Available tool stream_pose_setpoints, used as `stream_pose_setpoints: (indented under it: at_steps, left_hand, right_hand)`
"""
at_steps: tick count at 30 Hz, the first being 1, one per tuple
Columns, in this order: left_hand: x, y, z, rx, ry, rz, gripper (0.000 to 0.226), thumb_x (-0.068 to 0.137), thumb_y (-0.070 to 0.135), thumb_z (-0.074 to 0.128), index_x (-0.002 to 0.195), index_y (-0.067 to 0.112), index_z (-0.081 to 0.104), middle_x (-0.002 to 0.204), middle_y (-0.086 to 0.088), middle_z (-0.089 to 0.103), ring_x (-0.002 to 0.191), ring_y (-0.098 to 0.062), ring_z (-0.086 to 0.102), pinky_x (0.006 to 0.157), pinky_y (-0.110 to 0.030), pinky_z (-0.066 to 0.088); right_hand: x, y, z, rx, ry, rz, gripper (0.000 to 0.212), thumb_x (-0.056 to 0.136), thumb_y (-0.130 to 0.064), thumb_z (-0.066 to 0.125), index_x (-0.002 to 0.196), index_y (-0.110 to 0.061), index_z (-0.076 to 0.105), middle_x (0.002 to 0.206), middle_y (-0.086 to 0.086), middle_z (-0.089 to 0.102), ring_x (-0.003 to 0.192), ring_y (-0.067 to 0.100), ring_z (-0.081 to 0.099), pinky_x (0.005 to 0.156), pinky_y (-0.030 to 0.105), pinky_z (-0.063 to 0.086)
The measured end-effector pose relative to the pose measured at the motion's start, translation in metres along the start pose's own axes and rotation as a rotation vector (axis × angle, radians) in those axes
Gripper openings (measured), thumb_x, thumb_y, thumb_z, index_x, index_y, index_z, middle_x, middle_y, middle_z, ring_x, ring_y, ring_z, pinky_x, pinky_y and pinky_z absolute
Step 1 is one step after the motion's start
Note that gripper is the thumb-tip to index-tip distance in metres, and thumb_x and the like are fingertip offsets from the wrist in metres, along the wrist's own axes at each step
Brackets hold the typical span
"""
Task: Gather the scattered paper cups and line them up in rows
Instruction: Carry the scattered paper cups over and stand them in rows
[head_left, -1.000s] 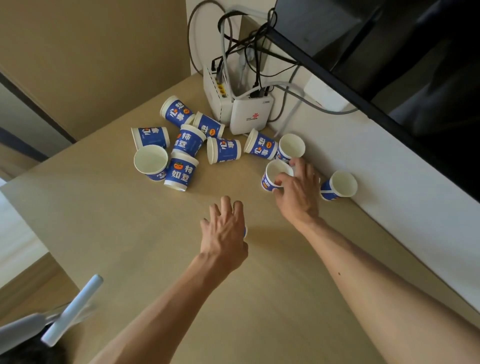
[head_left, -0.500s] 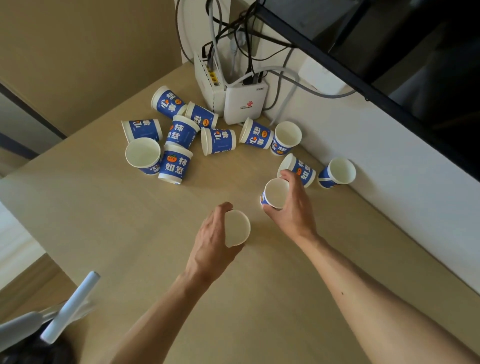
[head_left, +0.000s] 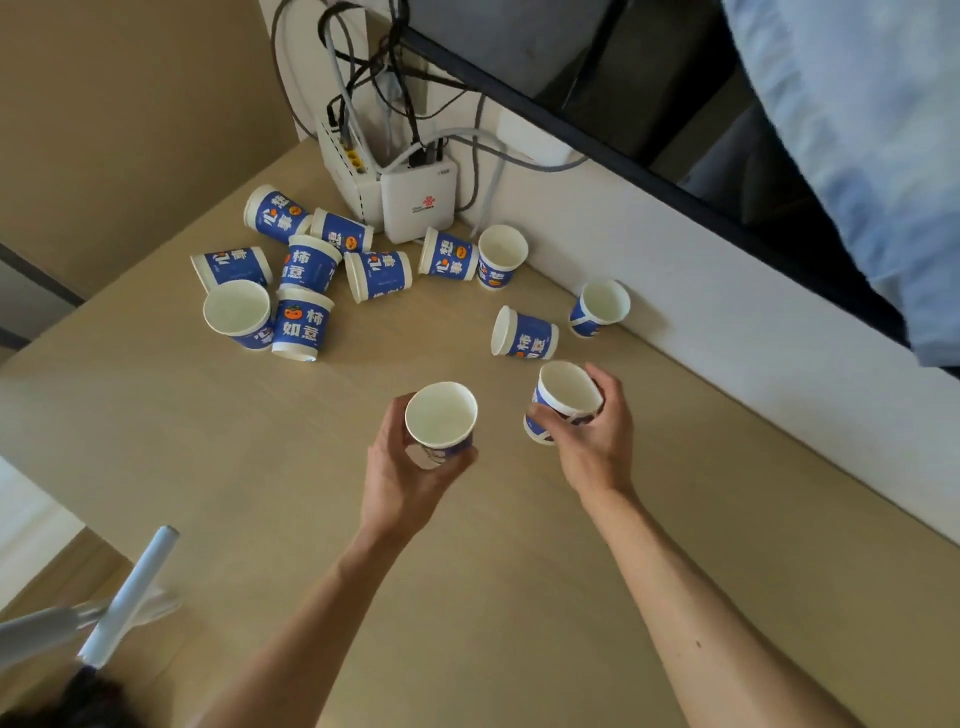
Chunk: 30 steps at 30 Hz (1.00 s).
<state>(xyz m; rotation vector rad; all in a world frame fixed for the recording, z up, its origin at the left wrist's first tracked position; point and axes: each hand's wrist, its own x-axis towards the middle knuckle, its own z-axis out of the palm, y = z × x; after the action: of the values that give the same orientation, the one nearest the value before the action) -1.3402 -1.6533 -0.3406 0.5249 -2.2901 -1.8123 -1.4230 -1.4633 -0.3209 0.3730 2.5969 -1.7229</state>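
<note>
My left hand (head_left: 400, 467) hides its cup's (head_left: 440, 421) print, my right (head_left: 592, 441) covers half its cup (head_left: 563, 397), and both elbows run off frame.

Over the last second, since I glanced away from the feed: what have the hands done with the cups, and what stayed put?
The left hand, palm-down over a cup earlier, now holds that cup upright, mouth up. The right hand has taken the cup it gripped near the wall and drawn it back toward the person, tilted. The other cups, including the cluster by the router, lie as before.
</note>
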Motion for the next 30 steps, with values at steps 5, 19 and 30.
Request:
stream_pose_setpoints:
  at_steps: [5, 19, 30]
  left_hand:
    - [-0.05, 0.015, 0.013, -0.032, -0.088, 0.004, 0.06, 0.066, 0.023, 0.09, 0.114, 0.038, 0.058, 0.108, 0.016, 0.069, 0.099, -0.007, 0.068, 0.08, -0.02, 0.056]
    - [-0.307, 0.069, 0.088, -0.039, -0.245, 0.098, 0.055, 0.065, 0.041, 0.086, 0.114, 0.036, 0.06, 0.108, 0.012, 0.071, 0.097, -0.013, 0.07, 0.077, -0.022, 0.056]
    - [-0.409, 0.13, 0.181, -0.019, -0.452, 0.196, 0.058, 0.066, 0.031, 0.087, 0.117, 0.033, 0.06, 0.102, 0.016, 0.072, 0.09, -0.007, 0.07, 0.073, -0.012, 0.053]
  right_hand:
    - [-0.053, 0.011, -0.075, 0.289, 0.05, 0.148, 0.067, 0.059, -0.018, 0.09, 0.119, -0.029, 0.061, 0.104, -0.009, 0.071, 0.089, 0.004, 0.07, 0.073, 0.02, 0.055]
    - [-0.269, 0.093, -0.304, 0.438, 0.045, 0.084, 0.063, 0.057, -0.036, 0.088, 0.113, -0.041, 0.06, 0.114, -0.008, 0.069, 0.105, 0.02, 0.068, 0.087, 0.046, 0.059]
    - [-0.353, 0.13, -0.432, 0.378, 0.283, 0.025, 0.055, 0.064, -0.017, 0.085, 0.114, -0.026, 0.065, 0.104, -0.006, 0.071, 0.089, 0.004, 0.063, 0.072, 0.015, 0.051]
